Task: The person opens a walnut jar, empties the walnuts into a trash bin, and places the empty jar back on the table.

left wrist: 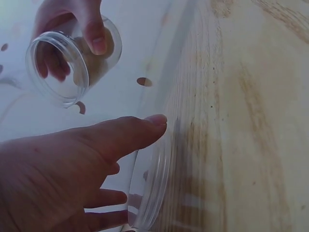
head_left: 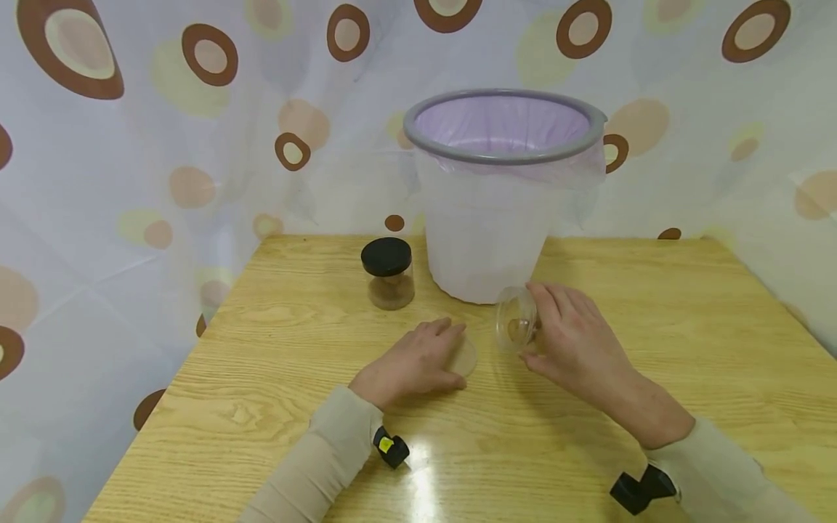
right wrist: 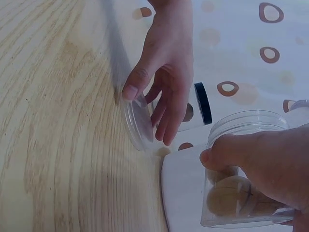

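The bin [head_left: 484, 225] is milky white, its rim [head_left: 500, 157] grey, its liner [head_left: 503, 123] pale lilac. Behind the bin, the white cloth [head_left: 85, 196] is printed with brown rings and beige and pale yellow spots. Left of the bin, the lidded jar [head_left: 392, 292] is clear under a black cap [head_left: 386, 256]. Before the bin, the open jar [head_left: 507, 316] and loose lid [head_left: 467, 359] are colourless, the round things [right wrist: 227, 195] in that jar brown. Under the bin, the counter [head_left: 275, 349] is yellowish with streaky wood grain.

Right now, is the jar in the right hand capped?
No; the left wrist view shows the right hand holding the jar with its mouth uncovered.
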Motion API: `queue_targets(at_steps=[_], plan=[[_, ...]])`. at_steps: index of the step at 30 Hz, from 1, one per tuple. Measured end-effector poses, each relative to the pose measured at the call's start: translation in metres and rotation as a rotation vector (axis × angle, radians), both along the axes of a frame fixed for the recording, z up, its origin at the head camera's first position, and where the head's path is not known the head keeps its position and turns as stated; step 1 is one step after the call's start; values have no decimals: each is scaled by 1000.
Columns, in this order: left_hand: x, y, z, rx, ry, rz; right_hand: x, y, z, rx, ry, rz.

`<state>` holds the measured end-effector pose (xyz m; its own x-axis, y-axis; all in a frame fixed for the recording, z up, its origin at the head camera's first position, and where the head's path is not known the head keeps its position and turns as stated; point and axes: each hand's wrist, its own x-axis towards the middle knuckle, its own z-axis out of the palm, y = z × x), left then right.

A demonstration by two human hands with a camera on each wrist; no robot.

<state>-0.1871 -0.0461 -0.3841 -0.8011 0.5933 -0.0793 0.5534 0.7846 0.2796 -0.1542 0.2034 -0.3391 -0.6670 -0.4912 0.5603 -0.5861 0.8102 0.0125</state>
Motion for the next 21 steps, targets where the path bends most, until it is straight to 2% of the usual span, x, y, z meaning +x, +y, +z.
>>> queue_targets(at_steps=[6, 12, 16, 21], plan=[[-4, -2, 6, 53, -34, 45, -2, 5, 3, -25, 22, 7], [-14, -6, 24, 174, -51, 79, -7, 10, 11, -39, 35, -11], [-18, -9, 38, 227, -7, 86, -9, 13, 16, -49, 39, -15], [-24, -11, 53, 271, 106, 87, -13, 17, 24, -67, 47, -12]])
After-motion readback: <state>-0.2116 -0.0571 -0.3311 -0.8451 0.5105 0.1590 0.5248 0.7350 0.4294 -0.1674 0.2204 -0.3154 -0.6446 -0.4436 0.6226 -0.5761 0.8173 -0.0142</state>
